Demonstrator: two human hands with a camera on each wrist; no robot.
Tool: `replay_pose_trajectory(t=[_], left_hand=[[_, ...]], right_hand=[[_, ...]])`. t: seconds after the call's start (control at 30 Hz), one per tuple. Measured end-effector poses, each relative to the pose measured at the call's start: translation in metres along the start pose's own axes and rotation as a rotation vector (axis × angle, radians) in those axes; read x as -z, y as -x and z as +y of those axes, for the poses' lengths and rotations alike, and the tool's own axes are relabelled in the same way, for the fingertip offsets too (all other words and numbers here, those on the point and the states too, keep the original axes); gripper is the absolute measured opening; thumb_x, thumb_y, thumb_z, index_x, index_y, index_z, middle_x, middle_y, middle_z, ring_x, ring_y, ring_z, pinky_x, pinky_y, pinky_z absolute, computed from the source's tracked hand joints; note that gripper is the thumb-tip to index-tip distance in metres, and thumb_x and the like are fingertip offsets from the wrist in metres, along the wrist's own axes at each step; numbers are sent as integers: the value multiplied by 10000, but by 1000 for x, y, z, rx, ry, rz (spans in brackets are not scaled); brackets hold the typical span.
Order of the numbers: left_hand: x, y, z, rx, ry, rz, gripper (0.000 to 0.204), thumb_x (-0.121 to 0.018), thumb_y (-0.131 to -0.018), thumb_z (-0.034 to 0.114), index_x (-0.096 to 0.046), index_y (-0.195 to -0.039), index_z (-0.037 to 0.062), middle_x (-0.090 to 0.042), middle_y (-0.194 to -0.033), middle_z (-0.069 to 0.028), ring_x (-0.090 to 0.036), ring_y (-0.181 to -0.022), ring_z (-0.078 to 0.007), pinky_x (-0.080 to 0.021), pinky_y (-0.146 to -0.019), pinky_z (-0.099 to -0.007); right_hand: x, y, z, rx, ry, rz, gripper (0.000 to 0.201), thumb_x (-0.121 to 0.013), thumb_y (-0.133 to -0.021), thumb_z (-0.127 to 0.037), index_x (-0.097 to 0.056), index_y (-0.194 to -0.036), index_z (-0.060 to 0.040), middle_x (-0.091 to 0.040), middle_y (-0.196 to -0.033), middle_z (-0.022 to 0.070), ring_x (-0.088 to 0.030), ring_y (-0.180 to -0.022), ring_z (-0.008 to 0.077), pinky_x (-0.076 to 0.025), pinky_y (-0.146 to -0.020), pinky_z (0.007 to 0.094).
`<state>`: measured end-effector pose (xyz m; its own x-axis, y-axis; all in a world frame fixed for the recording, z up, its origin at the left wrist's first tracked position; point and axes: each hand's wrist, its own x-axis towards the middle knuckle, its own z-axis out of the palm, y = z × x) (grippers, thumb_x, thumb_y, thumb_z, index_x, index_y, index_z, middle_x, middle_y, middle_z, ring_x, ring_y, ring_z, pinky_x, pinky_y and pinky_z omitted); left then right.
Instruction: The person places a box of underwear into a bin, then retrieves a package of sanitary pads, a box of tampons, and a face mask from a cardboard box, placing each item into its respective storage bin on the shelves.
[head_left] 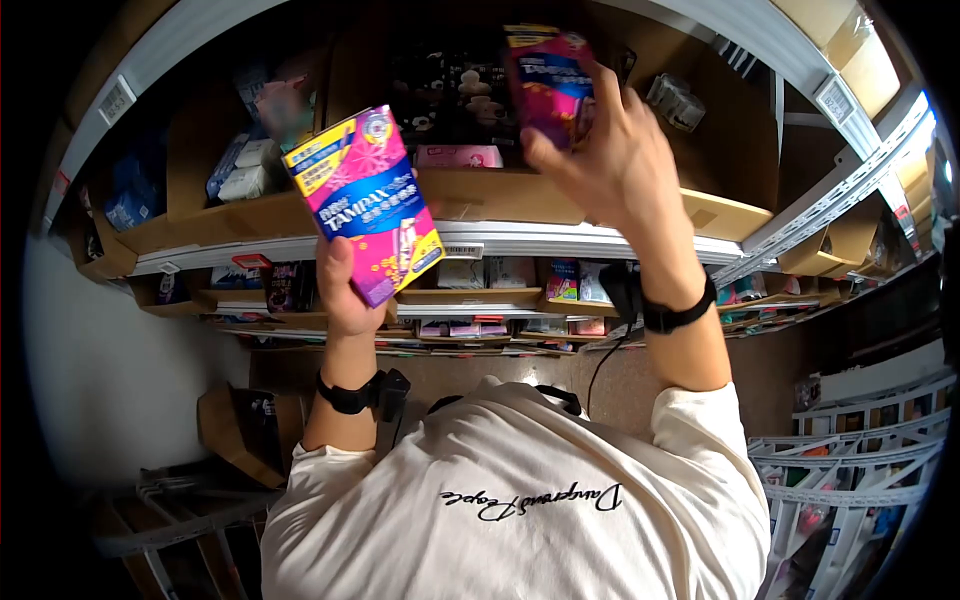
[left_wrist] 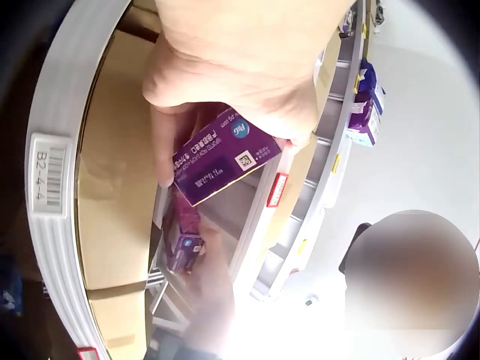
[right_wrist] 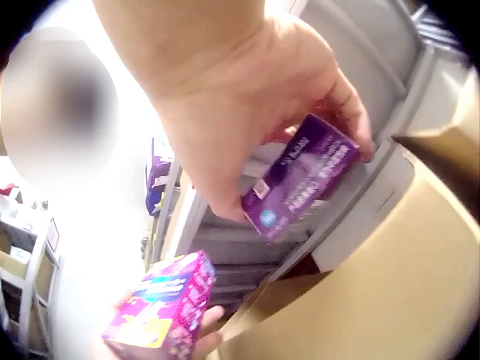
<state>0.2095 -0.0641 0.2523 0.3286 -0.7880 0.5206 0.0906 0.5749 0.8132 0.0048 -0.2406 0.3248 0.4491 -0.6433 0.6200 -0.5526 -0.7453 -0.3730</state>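
Note:
In the head view the left hand (head_left: 348, 290) grips a pink, blue and yellow Tampax box (head_left: 375, 210), its printed front showing. The right hand (head_left: 625, 160) pinches a second, similar box (head_left: 552, 85) over the upper shelf's carton. From the left wrist the purple end of the held box (left_wrist: 229, 156) shows under the left hand (left_wrist: 232, 82). The right wrist view has the right hand (right_wrist: 255, 112) round the purple end of its box (right_wrist: 301, 178), with the left hand's box (right_wrist: 163, 304) lower left.
Behind the hands, a cardboard carton (head_left: 520, 196) on the shelf holds black packs and a pink pack (head_left: 458, 156). White and blue packs (head_left: 246, 172) lie in a carton to the left. Lower shelves hold more goods; a white rack (head_left: 850, 450) stands at lower right.

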Motion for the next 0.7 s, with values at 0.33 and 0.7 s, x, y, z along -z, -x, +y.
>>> replay_pose_trajectory(t=[0.33, 0.7], left_hand=[[15, 21, -13, -1, -4, 131, 708, -614, -911, 471, -411, -1361, -37, -594, -1256, -173, -655, -1093, -255, -549, -924, -384], [9, 30, -4, 41, -88, 70, 712, -659, -885, 492, -463, -1306, -48, -620, -1201, -131, -623, -1040, -178, -503, -917, -330]], right_hand=[[-35, -29, -19, 62, 596, -264, 867, -768, -724, -545, -515, -1301, 51, -583, -1219, 267, -597, -1146, 372, -566, -856, 393], [-48, -64, -8, -17, 369, -832, 597, -582, -860, -633, -704, -1132, -116, -698, -1132, 121, -662, -1064, 310, -539, -877, 414]])
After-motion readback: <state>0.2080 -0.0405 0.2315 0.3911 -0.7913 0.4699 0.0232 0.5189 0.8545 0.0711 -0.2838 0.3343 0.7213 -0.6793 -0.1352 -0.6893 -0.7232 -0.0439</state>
